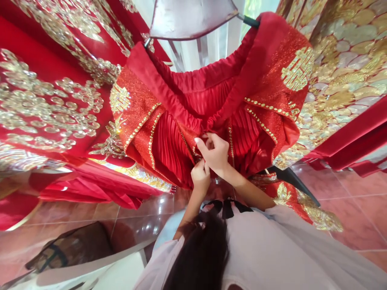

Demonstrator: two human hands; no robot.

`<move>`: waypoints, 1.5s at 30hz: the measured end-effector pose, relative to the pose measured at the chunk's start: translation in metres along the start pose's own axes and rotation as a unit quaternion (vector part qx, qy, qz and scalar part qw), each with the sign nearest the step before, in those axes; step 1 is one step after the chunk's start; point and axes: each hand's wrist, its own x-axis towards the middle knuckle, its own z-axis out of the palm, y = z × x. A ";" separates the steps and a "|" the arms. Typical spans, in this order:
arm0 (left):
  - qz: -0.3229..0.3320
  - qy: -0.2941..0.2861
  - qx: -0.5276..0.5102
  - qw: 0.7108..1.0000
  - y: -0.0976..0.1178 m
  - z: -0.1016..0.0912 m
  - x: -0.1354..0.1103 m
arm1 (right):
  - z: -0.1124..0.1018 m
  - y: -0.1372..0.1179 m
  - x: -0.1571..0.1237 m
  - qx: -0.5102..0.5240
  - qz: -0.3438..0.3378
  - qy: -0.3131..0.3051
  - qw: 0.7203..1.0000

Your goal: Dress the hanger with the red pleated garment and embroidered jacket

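Observation:
A red pleated skirt (193, 106) with an elastic waistband, gold beaded edging and gold emblems hangs in front of me by its waist. My left hand (201, 175) is closed, pinching the lower part of the skirt's middle front panel. Just above it, my right hand (216, 151) bends its fingers in toward the thumb, close under the gathered waistband. Whatever lies between those right fingertips is too small to make out. Both hands are nearly touching at the panel.
Red garments with silver beading (51, 104) hang at the left. A gold-sequinned garment (347, 76) hangs at the right. A grey-white hanger plate (193, 20) is above the skirt. A dark bag (75, 245) rests on the tiled floor (356, 217), near a white chair (121, 270).

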 end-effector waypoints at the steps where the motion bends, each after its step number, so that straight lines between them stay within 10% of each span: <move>1: 0.004 0.000 -0.008 1.000 0.001 0.000 -0.002 | -0.001 0.002 0.002 -0.052 -0.018 0.001 0.998; 10: 0.050 0.047 -0.081 0.994 0.010 -0.030 0.001 | -0.042 0.010 -0.006 -0.109 -0.072 -0.276 0.952; 16: 0.056 0.105 -0.191 0.974 0.039 -0.056 0.002 | -0.056 0.028 -0.039 -0.174 -0.066 -0.327 0.926; 23: -0.017 0.082 -0.332 0.940 0.046 -0.053 0.006 | -0.062 0.008 0.002 -0.061 -0.061 -0.066 0.994; 29: -0.056 0.015 -0.397 0.916 0.049 -0.045 -0.005 | -0.045 0.011 -0.005 0.015 -0.007 -0.188 0.982; 39: -0.102 0.044 -0.447 0.888 0.042 -0.042 -0.012 | -0.047 -0.006 -0.025 0.180 0.070 -0.178 0.965; 45: 0.107 0.146 -0.287 0.941 0.054 -0.072 0.008 | -0.047 -0.005 -0.031 0.119 0.039 -0.155 0.980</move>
